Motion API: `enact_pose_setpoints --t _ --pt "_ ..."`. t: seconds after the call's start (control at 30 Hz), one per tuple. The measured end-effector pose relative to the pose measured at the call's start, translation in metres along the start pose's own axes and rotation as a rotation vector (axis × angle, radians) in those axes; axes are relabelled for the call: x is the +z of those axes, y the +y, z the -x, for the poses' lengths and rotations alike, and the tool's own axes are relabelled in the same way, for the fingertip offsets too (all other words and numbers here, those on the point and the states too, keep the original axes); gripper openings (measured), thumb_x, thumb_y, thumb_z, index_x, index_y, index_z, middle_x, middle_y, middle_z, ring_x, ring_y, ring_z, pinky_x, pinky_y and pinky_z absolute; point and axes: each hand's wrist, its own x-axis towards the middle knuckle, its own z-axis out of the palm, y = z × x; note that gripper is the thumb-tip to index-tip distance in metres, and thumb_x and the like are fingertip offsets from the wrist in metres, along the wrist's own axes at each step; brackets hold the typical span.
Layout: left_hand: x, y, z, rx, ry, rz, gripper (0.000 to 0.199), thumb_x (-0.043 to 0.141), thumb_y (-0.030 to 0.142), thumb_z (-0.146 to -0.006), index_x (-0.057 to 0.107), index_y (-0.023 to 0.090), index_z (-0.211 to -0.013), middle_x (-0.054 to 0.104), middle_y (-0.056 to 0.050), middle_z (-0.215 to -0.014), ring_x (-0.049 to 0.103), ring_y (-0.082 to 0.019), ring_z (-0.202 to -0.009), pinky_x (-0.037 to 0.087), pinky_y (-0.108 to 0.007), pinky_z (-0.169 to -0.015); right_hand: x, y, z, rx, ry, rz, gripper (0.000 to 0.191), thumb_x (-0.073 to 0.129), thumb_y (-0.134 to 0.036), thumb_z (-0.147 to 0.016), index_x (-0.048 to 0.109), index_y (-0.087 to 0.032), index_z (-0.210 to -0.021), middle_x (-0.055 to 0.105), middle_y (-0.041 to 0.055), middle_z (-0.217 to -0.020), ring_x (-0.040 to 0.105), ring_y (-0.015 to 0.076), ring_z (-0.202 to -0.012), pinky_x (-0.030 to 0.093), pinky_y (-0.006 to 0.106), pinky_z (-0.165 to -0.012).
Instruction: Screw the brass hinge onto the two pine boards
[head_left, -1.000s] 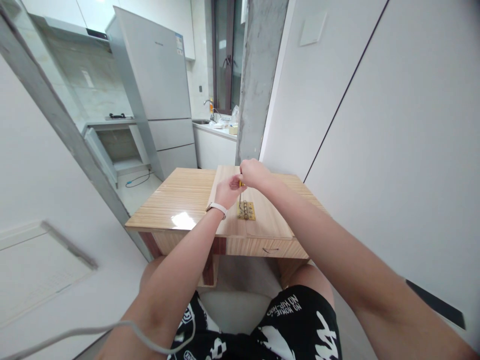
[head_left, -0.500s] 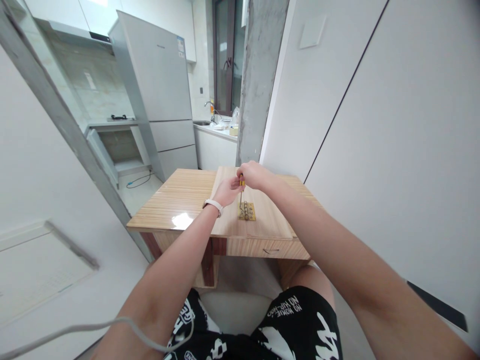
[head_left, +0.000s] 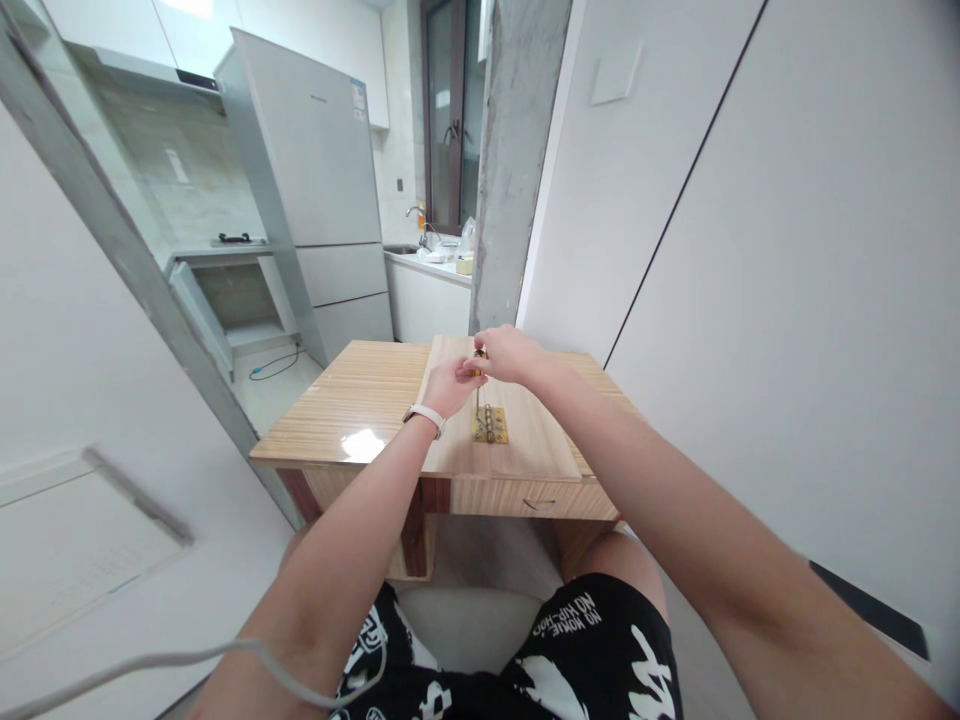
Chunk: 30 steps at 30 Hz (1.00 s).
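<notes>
A brass-coloured hinge (head_left: 491, 426) lies flat across the seam between two wooden boards (head_left: 532, 452) on the desk. Above its far left corner stands a screwdriver (head_left: 479, 366), nearly upright, with a yellow and dark handle and a thin shaft pointing down at the hinge. My right hand (head_left: 508, 353) is closed over the top of the handle. From the left, my left hand (head_left: 452, 385) pinches the handle lower down, with a pale watch band on the wrist. The tip and any screw beneath it are too small to make out.
The desk (head_left: 337, 405) has a drawer with a handle (head_left: 538, 503) at its front. White wall panels (head_left: 750, 300) rise on the right. Behind stand a grey pillar (head_left: 514, 170) and a fridge (head_left: 315, 150). A pale cable (head_left: 150, 660) crosses my left forearm.
Both hands stay on the screwdriver over the hinge. My right hand's fingers have shifted a little round the handle, and the whole view has moved slightly.
</notes>
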Motion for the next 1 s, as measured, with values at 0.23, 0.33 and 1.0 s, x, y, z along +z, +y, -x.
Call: enact_pose_setpoints --t 0.23,0.33,1.0 --pt "0.008 0.004 0.002 0.059 0.079 -0.114 0.024 0.081 0.029 -0.072 0.073 0.020 -0.093 0.071 -0.001 -0.080 0.066 -0.018 -0.077 0.052 -0.029 -0.076 0.003 -0.018 -0.004 0.225 0.001 0.006 0.030 0.062 -0.035 -0.093 0.076 -0.011 -0.103 0.075 0.0220 -0.101 0.072 0.0305 -0.098 0.053 0.032 -0.081" --pt "0.011 0.005 0.004 0.081 0.140 -0.148 0.021 0.079 0.026 -0.074 0.072 0.018 -0.091 0.070 -0.001 -0.078 0.064 -0.016 -0.073 0.050 -0.028 -0.072 0.006 -0.024 -0.004 0.277 0.021 -0.018 0.027 0.060 -0.031 -0.094 0.075 -0.011 -0.105 0.074 0.0232 -0.102 0.073 0.0317 -0.097 0.054 0.033 -0.079" --pt "0.006 -0.013 -0.005 -0.014 -0.169 0.257 0.026 0.075 0.026 -0.083 0.071 0.014 -0.105 0.077 -0.011 -0.104 0.073 -0.022 -0.099 0.055 -0.041 -0.098 0.001 0.004 0.001 -0.117 -0.093 -0.044 0.023 0.065 -0.014 -0.090 0.078 -0.018 -0.109 0.079 0.0095 -0.102 0.072 0.0204 -0.094 0.045 0.024 -0.075"
